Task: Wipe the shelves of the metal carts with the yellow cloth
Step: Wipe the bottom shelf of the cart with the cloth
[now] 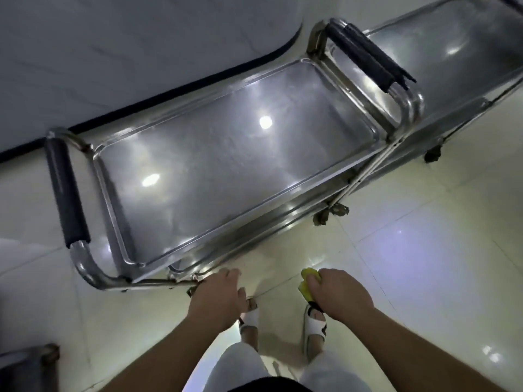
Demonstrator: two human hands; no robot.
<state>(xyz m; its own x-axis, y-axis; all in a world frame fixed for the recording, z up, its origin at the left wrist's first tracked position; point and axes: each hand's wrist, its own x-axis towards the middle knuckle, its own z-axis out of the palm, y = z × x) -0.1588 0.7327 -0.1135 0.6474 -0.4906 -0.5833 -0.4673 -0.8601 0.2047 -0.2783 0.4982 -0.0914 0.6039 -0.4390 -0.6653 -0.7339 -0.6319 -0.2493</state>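
Nearest the camera, the person's two forearms are reaching forward over pale trousers and white sandals (pixel 314 323) on the glossy tiled floor (pixel 424 250). The right hand (pixel 338 295) is curling into a closed grip around the bunched yellow cloth (pixel 307 281), which is poking out at the hand's 10 o'clock side, hanging above the floor and just clear of the cart. The left hand (pixel 218 295) is hovering with fingers loosely bent, holding nothing, close to the near rail of the metal cart (pixel 158 281) — whether it is touching, I cannot tell. The cart's top shelf (pixel 226 165) is gleaming under reflected lights, with a dark padded handle (pixel 66 193) at 9 o'clock. A second cart (pixel 458 52) is standing at 1 o'clock, end to end with the first.
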